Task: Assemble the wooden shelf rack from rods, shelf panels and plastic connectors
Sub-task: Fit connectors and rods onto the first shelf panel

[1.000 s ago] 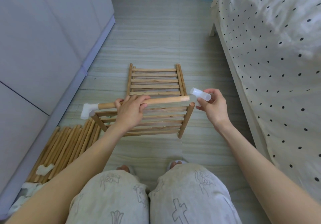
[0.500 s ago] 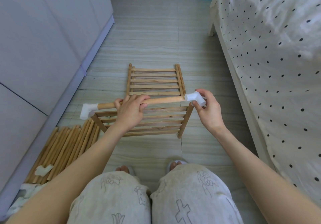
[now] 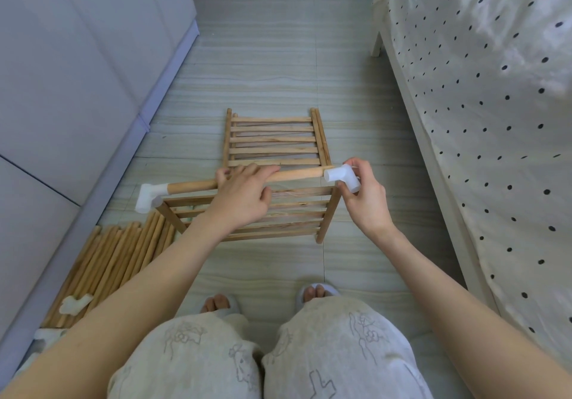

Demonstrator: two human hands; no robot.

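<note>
My left hand (image 3: 240, 196) grips a wooden rod (image 3: 298, 174) held level above the floor. A white plastic elbow connector (image 3: 148, 197) caps the rod's left end. My right hand (image 3: 365, 196) pinches a second white elbow connector (image 3: 342, 176) at the rod's right end, its socket against the rod tip. Below the rod a slatted shelf panel (image 3: 297, 216) stands tilted, its corner posts under the two connectors. Another slatted panel (image 3: 274, 140) lies flat on the floor behind it.
A bundle of loose rods (image 3: 108, 262) lies on the floor at the left, with a loose white connector (image 3: 75, 303) on it. A grey cabinet (image 3: 77, 73) runs along the left. A dotted bed cover (image 3: 483, 120) fills the right. My slippered feet (image 3: 315, 295) are below.
My right hand brought the white connector from just off the rod's right end onto the tip and turned it. My left hand kept hold of the rod.
</note>
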